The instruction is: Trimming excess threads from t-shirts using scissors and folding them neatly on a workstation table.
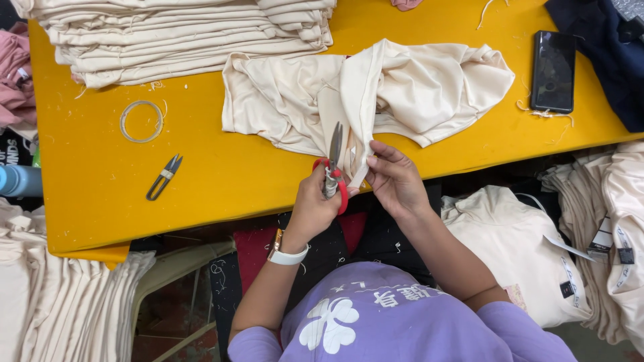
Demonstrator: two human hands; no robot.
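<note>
A cream garment [402, 94] lay crumpled on the yellow table [201, 174], near its front edge, its soft, matte cloth bunched in folds, with one folded band running down toward the person. The right hand [396, 177] pinched the band's lower end between curled fingers [379, 151]. The left hand [315, 204] was closed around the red handles of the scissors [333, 167], whose grey blades pointed up, nearly shut, just beside the band. A small black thread snip [164, 177] lay well to the left.
</note>
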